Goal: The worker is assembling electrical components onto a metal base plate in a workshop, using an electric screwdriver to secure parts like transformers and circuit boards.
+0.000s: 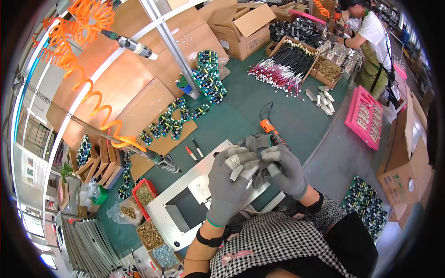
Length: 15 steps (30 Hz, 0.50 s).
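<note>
My left hand (232, 180), in a grey work glove, is raised over a white metal panel (160, 211) with its fingers curled inward. White wrapping (233, 162) shows at its fingers, with a loose pale strip below; what the fingers grip is hard to make out. Close beside it, my right hand (286, 171), also gloved, has its fingers bent in a pinch. Dark grey crumpled cloth (254, 142), which looks like a glove, lies between and just beyond the hands. Past it is a curved dark tool with an orange handle (273, 132).
Two pen-like tools (191, 152) lie beyond the panel. Left are a red bin (153, 189) of brass parts and a hanging power screwdriver (167, 163). Circuit boards (174, 123), a box of wire leads (283, 65) and metal pieces (324, 99) sit farther off. Another person (373, 41) works far right.
</note>
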Each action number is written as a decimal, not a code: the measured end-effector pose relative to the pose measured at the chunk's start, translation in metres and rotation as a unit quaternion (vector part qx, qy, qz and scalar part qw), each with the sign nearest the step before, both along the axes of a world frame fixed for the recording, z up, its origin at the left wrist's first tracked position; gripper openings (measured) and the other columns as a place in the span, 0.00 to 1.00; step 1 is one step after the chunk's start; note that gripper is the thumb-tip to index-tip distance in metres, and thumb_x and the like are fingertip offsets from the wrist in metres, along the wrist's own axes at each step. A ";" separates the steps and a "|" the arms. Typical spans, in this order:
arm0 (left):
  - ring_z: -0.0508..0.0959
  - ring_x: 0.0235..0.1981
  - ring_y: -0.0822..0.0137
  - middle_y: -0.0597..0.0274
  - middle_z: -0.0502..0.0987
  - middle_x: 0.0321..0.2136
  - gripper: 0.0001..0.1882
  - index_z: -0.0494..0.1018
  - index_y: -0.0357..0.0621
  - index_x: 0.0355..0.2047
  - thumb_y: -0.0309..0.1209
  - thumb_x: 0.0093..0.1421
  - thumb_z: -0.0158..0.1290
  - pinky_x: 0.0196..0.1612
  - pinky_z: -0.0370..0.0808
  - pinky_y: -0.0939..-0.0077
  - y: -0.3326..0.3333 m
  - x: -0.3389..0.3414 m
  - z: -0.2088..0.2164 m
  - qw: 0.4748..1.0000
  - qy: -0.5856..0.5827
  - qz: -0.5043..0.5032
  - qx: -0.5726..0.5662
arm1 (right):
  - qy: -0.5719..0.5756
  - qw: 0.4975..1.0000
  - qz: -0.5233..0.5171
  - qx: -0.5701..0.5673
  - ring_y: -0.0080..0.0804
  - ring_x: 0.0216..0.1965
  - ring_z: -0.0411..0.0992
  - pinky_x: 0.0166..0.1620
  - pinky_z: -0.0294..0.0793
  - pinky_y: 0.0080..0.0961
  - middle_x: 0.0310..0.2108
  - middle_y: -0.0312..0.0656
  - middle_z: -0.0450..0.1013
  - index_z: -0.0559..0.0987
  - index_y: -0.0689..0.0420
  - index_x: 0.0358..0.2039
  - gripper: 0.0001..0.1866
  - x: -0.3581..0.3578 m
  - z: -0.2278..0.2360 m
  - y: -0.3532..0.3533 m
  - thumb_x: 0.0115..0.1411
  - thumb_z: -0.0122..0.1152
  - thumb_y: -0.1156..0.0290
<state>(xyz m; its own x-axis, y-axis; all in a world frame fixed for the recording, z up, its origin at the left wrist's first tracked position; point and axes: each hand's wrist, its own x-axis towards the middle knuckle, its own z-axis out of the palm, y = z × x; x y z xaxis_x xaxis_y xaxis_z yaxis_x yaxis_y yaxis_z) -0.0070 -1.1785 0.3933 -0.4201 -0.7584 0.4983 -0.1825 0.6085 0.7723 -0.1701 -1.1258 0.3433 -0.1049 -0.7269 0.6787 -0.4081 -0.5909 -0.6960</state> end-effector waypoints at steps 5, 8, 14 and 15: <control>0.75 0.40 0.66 0.57 0.76 0.35 0.14 0.71 0.34 0.41 0.31 0.57 0.51 0.47 0.70 0.71 -0.001 -0.003 -0.008 0.968 0.121 -0.052 0.213 | -0.273 0.940 0.081 0.186 0.22 0.30 0.69 0.33 0.70 0.19 0.33 0.42 0.70 0.68 0.64 0.44 0.17 0.001 0.011 0.027 0.52 0.42 0.86; 0.76 0.37 0.68 0.59 0.76 0.33 0.16 0.70 0.36 0.42 0.35 0.59 0.51 0.44 0.73 0.72 0.002 -0.006 -0.015 0.926 0.190 -0.085 0.314 | -0.276 0.943 0.085 0.163 0.18 0.28 0.68 0.30 0.69 0.18 0.30 0.39 0.69 0.67 0.65 0.44 0.16 -0.002 0.008 0.035 0.54 0.41 0.86; 0.74 0.21 0.76 0.64 0.74 0.25 0.11 0.73 0.38 0.33 0.35 0.58 0.53 0.28 0.73 0.81 0.011 -0.007 -0.013 0.887 0.189 -0.090 0.411 | -0.482 0.829 0.207 0.194 0.19 0.23 0.67 0.26 0.67 0.17 0.25 0.38 0.69 0.68 0.65 0.43 0.14 -0.011 0.002 0.062 0.55 0.41 0.85; 0.73 0.19 0.77 0.64 0.74 0.24 0.11 0.73 0.39 0.31 0.35 0.58 0.53 0.27 0.73 0.82 0.012 -0.006 -0.014 0.874 0.193 -0.100 0.434 | -0.482 0.830 0.204 0.192 0.19 0.23 0.67 0.26 0.67 0.17 0.25 0.38 0.69 0.68 0.65 0.43 0.14 -0.010 0.001 0.064 0.55 0.41 0.85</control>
